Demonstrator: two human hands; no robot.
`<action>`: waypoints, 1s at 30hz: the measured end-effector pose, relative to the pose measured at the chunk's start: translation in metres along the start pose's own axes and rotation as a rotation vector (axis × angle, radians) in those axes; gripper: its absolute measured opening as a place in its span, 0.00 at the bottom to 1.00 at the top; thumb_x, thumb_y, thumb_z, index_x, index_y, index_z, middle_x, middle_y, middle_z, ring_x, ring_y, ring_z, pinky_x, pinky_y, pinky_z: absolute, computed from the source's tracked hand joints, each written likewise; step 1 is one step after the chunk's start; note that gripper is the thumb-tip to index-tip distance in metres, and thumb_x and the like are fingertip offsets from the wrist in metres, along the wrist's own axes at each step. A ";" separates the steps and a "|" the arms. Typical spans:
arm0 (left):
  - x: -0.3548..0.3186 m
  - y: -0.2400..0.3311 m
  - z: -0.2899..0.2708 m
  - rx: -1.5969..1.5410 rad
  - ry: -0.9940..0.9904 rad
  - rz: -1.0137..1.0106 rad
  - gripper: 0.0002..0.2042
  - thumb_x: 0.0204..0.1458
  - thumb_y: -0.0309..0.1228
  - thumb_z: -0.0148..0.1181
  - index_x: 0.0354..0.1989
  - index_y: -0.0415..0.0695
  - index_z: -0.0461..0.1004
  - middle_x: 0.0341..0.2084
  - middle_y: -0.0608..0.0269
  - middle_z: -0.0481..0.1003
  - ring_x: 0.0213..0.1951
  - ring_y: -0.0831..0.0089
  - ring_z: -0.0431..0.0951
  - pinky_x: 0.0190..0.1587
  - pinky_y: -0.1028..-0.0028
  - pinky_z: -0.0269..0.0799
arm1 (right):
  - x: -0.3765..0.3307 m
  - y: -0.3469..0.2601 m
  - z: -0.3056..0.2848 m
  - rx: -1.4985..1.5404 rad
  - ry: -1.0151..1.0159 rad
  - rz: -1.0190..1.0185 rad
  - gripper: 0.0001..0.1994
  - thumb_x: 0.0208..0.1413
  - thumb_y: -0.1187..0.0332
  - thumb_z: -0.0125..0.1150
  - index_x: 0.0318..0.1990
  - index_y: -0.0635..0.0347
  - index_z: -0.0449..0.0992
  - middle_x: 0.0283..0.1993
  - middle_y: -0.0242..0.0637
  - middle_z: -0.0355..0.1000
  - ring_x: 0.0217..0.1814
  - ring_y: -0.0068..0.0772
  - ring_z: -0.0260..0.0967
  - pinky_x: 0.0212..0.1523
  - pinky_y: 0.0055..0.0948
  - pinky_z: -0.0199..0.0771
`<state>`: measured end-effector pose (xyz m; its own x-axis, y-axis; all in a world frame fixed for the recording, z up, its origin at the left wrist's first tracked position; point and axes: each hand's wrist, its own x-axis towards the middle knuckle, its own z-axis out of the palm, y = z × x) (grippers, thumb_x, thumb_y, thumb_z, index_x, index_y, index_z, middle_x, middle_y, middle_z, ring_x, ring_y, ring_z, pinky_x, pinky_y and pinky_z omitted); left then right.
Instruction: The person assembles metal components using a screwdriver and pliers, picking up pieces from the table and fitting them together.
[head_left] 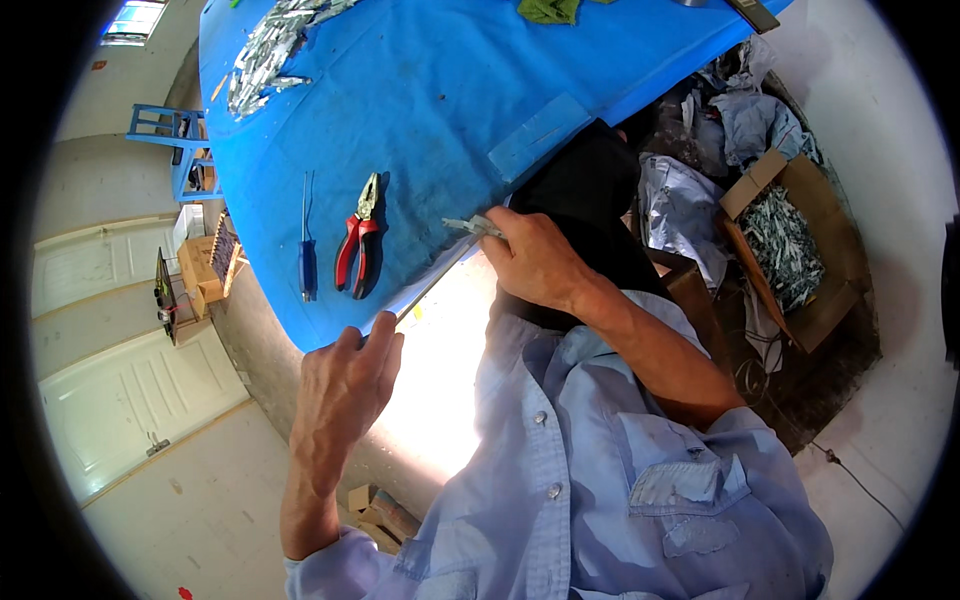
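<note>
Through my remote feed I see the small pale piece [462,226] by the bench's [430,120] near edge, pinched in my right hand [540,258]; my left hand [345,385] grips a thin rod [432,290] reaching up to it. Beyond lie red-handled pliers [359,240], a blue screwdriver [307,265] and a silvery heap [270,60]

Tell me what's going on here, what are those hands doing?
A person's left hand grips a long, thin metal tool. Its far end is right by a small silvery-grey piece held in the right hand, at the edge of the blue cover. Red-and-black pliers and a blue-handled screwdriver lie nearby on the cover, with a heap of silvery pieces farther off.
</note>
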<state>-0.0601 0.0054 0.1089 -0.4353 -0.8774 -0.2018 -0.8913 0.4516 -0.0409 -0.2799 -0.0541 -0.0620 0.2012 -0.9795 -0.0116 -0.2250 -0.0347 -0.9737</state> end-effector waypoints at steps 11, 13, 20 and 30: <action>0.001 -0.004 0.013 -0.116 -0.082 -0.078 0.04 0.61 0.27 0.61 0.41 0.41 0.76 0.16 0.51 0.74 0.17 0.57 0.78 0.20 0.62 0.73 | -0.001 -0.002 0.000 -0.083 0.019 -0.075 0.07 0.62 0.72 0.59 0.34 0.68 0.73 0.29 0.61 0.75 0.34 0.66 0.75 0.36 0.55 0.73; 0.001 -0.001 0.016 -0.157 -0.085 -0.100 0.04 0.60 0.26 0.61 0.40 0.41 0.75 0.17 0.50 0.75 0.19 0.54 0.78 0.21 0.61 0.73 | -0.001 -0.002 -0.001 -0.091 0.029 -0.077 0.07 0.62 0.72 0.59 0.34 0.68 0.72 0.29 0.60 0.75 0.33 0.65 0.75 0.36 0.55 0.73; -0.001 0.003 0.024 -0.334 -0.007 -0.080 0.02 0.58 0.22 0.61 0.38 0.39 0.76 0.20 0.46 0.77 0.25 0.50 0.81 0.30 0.58 0.76 | -0.001 -0.002 0.001 -0.114 0.051 -0.105 0.07 0.61 0.73 0.59 0.34 0.68 0.72 0.28 0.59 0.76 0.33 0.65 0.76 0.35 0.56 0.73; -0.012 0.000 0.056 -0.506 0.092 -0.096 0.04 0.63 0.26 0.60 0.40 0.39 0.76 0.21 0.47 0.77 0.21 0.52 0.79 0.24 0.62 0.71 | -0.001 -0.002 0.001 -0.110 0.050 -0.070 0.08 0.61 0.73 0.59 0.33 0.69 0.71 0.29 0.62 0.75 0.34 0.68 0.75 0.36 0.57 0.73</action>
<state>-0.0479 0.0253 0.0570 -0.3375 -0.9319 -0.1327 -0.8679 0.2535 0.4271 -0.2791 -0.0530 -0.0600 0.1727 -0.9825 0.0699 -0.3155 -0.1224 -0.9410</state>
